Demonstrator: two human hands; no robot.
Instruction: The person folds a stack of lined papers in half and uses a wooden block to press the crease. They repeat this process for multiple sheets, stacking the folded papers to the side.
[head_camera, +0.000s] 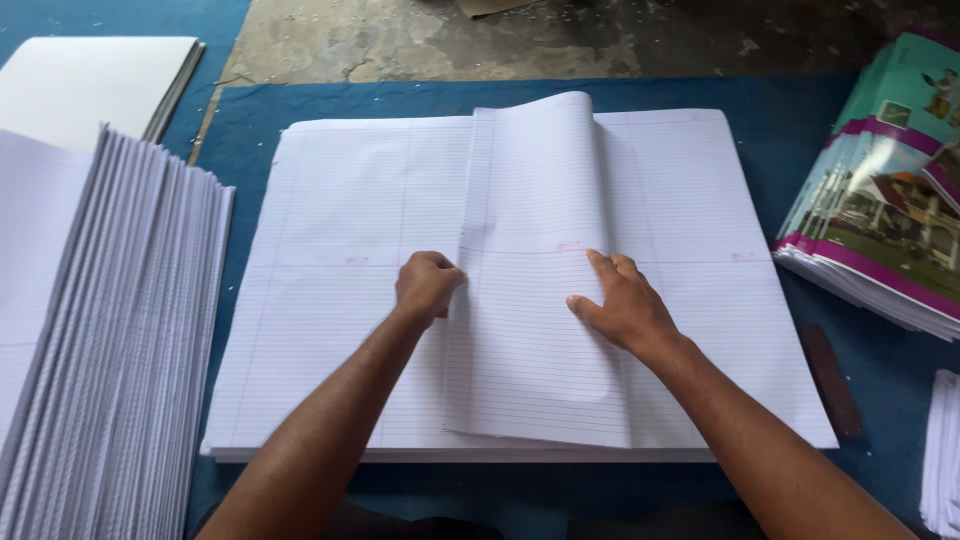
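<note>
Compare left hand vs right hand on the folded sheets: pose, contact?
The left hand is curled into a fist, pressing along the left edge of the folded ruled sheets; the right hand lies flat, fingers spread, on top of the fold. The left hand sits half over the flat ruled-paper stack; the right hand rests wholly on the fold. Both press down, holding nothing.

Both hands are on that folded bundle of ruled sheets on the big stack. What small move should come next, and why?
Probably slide the right hand up along the folded bundle to flatten it. Its far end still bulges up off the stack of ruled sheets, while the near part lies flat. The left hand, closed at the bundle's left edge, seems placed to keep it from shifting.
</note>
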